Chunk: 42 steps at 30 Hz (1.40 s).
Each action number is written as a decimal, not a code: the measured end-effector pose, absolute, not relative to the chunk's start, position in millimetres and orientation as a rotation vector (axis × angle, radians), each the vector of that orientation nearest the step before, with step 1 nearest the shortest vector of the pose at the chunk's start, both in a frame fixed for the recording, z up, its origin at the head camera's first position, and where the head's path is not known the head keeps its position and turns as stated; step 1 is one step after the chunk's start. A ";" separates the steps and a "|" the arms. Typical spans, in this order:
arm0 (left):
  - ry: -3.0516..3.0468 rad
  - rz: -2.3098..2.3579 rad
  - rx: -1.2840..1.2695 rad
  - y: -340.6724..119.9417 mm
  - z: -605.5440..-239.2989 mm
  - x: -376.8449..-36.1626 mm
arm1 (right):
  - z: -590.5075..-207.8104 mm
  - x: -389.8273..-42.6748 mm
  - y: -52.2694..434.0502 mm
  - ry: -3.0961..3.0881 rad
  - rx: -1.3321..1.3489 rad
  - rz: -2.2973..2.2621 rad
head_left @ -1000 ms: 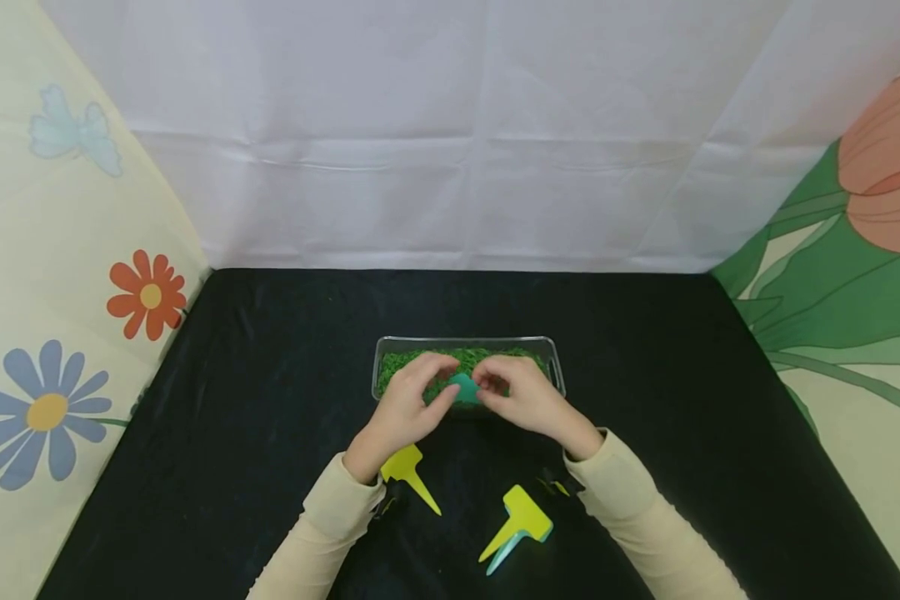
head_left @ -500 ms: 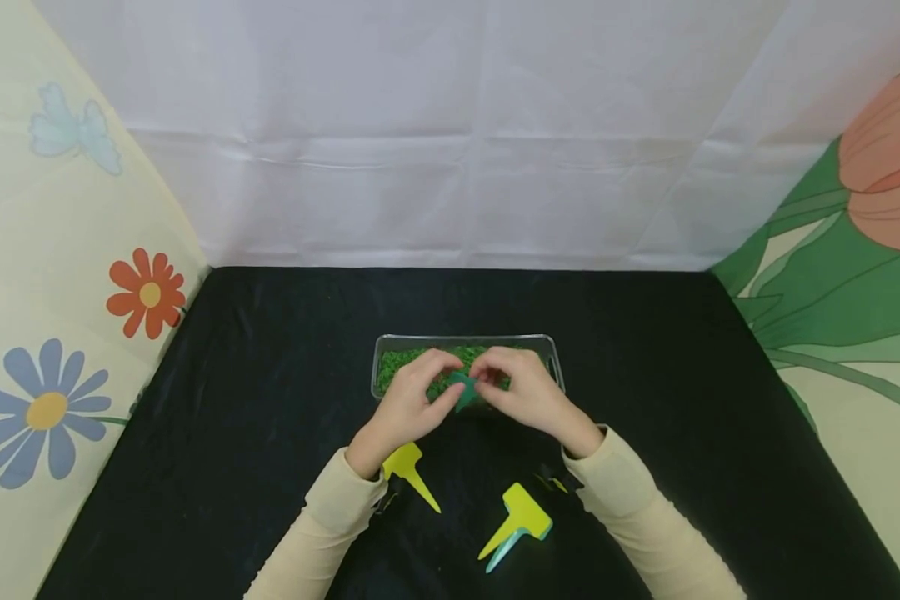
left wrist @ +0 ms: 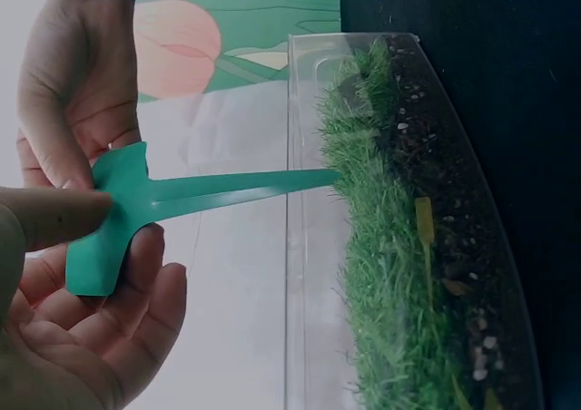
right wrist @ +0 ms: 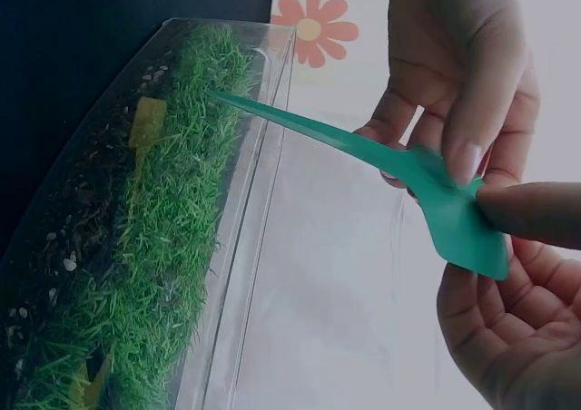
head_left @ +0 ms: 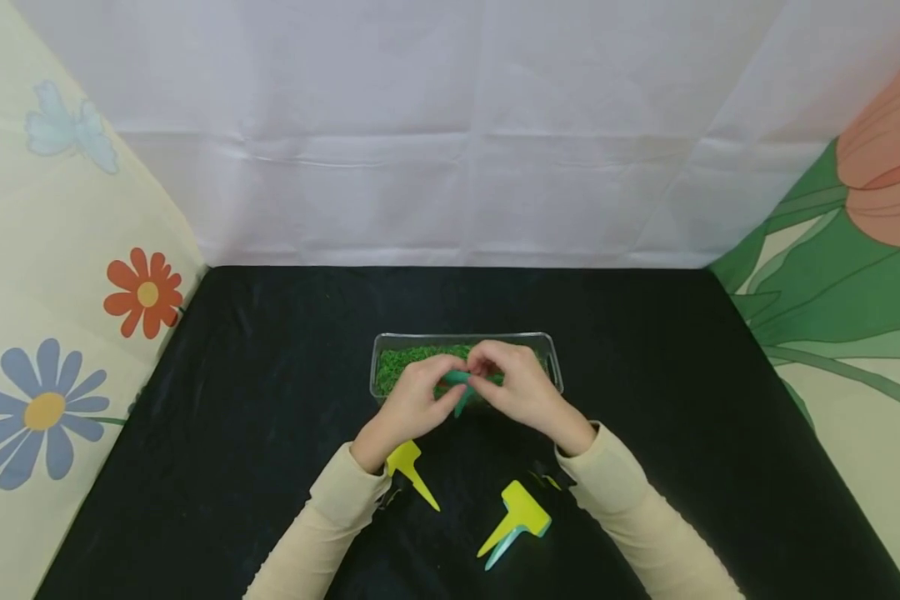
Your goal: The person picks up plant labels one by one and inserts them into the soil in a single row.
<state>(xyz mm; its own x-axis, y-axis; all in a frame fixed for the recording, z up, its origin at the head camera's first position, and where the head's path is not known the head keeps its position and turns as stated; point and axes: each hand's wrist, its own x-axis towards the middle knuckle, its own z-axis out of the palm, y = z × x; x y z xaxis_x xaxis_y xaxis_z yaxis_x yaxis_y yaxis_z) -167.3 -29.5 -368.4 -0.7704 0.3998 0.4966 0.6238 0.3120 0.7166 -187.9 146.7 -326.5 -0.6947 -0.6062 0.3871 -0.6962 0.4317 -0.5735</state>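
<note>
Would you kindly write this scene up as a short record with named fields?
Held item: green T-shaped plastic label, stem pointing down
Left hand: pinches the label's wide head
Right hand: pinches the same head
Container: long, clear plastic tray with bright green grass-like turf
Surface: black cloth
Lone label: yellow T-shaped label, lying near the left wrist
Overlapping pair: second yellow T-shaped label lying over a pale teal label
Stem tip touching turf: cannot be told

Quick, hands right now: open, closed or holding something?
Left hand: holding the green T-shaped label, pinched between thumb and fingers.
Right hand: holding the same one, also pinched.
</note>
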 end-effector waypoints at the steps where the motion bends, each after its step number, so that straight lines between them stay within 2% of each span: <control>1: -2.357 -1.440 -0.934 -29.2 -368.7 -167.7 | -326.9 -188.0 146.4 -2.551 1.170 1.110; 10: -2.357 -1.422 -0.944 -33.8 -369.9 -171.2 | -329.2 -187.5 155.6 -2.536 1.100 1.092; 30: -2.310 -1.335 -0.729 -69.4 -353.3 -180.5 | -350.6 -180.4 221.3 -2.626 0.843 0.931; 42: -2.262 -1.330 -0.667 -85.3 -351.7 -190.3 | -357.1 -174.9 238.6 -2.602 0.782 0.958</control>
